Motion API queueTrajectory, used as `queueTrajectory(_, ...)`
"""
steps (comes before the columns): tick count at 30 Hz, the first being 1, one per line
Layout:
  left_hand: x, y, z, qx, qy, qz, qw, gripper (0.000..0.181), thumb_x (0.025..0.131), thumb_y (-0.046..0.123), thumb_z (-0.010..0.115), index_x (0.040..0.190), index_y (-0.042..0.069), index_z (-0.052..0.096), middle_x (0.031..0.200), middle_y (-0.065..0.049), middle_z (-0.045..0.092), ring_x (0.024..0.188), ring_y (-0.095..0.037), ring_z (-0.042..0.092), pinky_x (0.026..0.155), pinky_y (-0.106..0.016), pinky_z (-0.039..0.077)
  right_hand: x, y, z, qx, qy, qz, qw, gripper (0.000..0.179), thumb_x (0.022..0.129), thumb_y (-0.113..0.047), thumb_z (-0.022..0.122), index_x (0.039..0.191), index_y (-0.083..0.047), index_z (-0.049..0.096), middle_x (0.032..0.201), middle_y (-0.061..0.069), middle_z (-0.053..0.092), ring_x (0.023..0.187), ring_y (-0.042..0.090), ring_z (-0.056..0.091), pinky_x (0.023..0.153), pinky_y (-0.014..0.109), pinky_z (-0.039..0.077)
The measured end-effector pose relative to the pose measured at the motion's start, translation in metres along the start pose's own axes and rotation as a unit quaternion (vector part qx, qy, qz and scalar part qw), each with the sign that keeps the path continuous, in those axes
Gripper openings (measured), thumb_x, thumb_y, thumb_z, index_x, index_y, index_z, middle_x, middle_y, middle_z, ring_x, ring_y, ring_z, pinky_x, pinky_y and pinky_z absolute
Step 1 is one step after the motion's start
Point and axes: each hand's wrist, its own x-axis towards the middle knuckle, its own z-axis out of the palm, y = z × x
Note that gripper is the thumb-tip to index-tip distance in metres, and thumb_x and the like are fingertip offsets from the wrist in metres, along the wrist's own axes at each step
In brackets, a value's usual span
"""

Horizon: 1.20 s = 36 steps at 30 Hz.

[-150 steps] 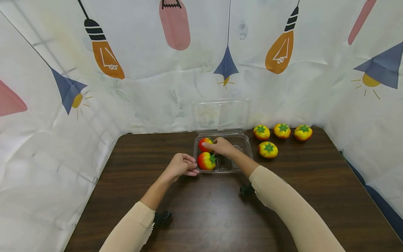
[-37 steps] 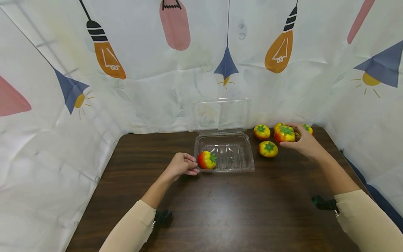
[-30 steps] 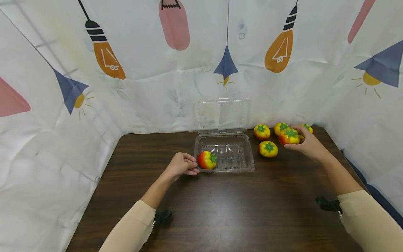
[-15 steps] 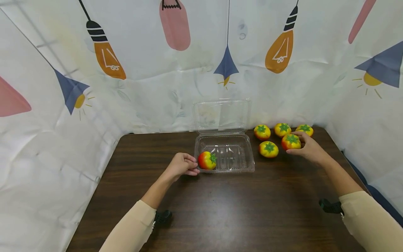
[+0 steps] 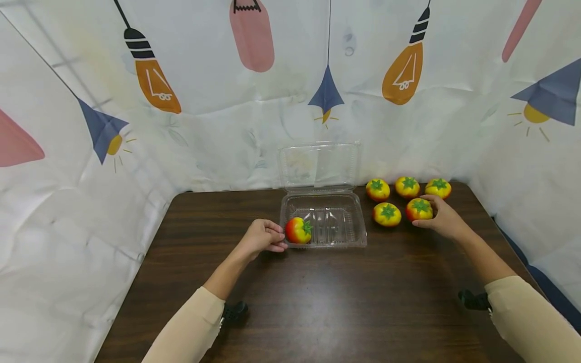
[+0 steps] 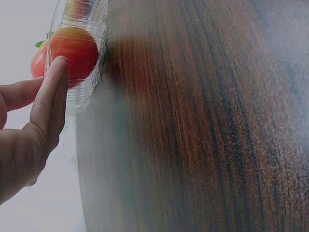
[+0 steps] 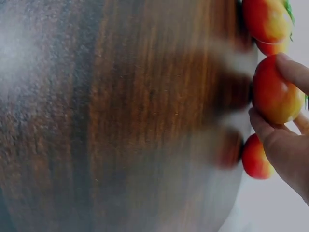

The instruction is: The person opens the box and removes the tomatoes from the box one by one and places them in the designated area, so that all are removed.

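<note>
A clear plastic clamshell container (image 5: 338, 245) stands on the table with its lid (image 5: 320, 166) raised. One red-and-yellow tomato (image 5: 298, 230) with a green leafy top sits in its front left corner. My left hand (image 5: 264, 236) pinches the container's left front edge; the left wrist view shows fingers (image 6: 50, 96) against the clear wall. At the right, my right hand (image 5: 444, 218) holds another tomato (image 5: 419, 208) between thumb and fingers, low at the table. In the right wrist view this tomato (image 7: 275, 92) shows red and yellow.
Several more tomatoes stand near: one back left (image 5: 378, 190), one back middle (image 5: 407, 187), one back right (image 5: 438, 188), and one left (image 5: 387, 215) of the held one. A printed curtain (image 5: 218, 131) hangs behind the dark wooden table (image 5: 308, 302).
Five seconds ago my right hand gripped a tomato in the container's back left. That spot is now bare. The hand has brought a tomato down to the right, in front of the back row.
</note>
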Motion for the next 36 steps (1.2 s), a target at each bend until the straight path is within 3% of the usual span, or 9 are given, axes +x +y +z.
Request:
queueTrajectory(5,0.001,0.001,0.0,0.001,0.003,-0.003,1.0,0.021,0.097,-0.007,0.064,0.114,-0.015,0.055,0.089,-0.021,0.071,0.073,-0.024,0.076,0.072,-0.04,0.067,0.001,0.003,0.002,0.005,0.007,0.008,0.9999,0.105,0.092,-0.044,0.079,0.16,0.004,0.014,0.155,0.042,0.027,0.138,0.055,0.035,0.112,0.071,0.036)
queueTrajectory(14,0.0,0.005,0.002,-0.003,0.005,-0.006,1.0,0.02,0.097,-0.009,0.063,0.114,-0.015,0.055,0.088,-0.021,0.072,0.071,-0.023,0.076,0.07,-0.038,0.067,0.004,0.006,0.006,-0.007,0.014,0.003,0.9999,0.105,0.092,-0.04,0.079,0.16,0.006,0.013,0.154,0.045,0.027,0.138,0.057,0.035,0.111,0.071,0.036)
queueTrajectory(27,0.001,0.002,0.002,0.0,0.007,-0.006,1.0,0.022,0.096,-0.008,0.063,0.115,-0.016,0.055,0.088,-0.021,0.072,0.072,-0.023,0.076,0.07,-0.037,0.067,0.004,0.008,0.01,-0.002,0.026,0.02,0.9995,0.109,0.092,-0.047,0.076,0.161,0.005,0.009,0.156,0.045,0.022,0.141,0.061,0.028,0.113,0.075,0.031)
queueTrajectory(36,0.001,0.0,0.0,0.0,0.009,-0.011,0.9999,0.022,0.097,-0.007,0.064,0.115,-0.015,0.055,0.089,-0.021,0.072,0.073,-0.023,0.076,0.071,-0.038,0.067,0.005,0.013,0.018,0.005,0.055,0.024,0.9982,0.11,0.09,-0.05,0.078,0.16,0.004,0.012,0.16,0.04,0.021,0.143,0.059,0.028,0.114,0.075,0.029)
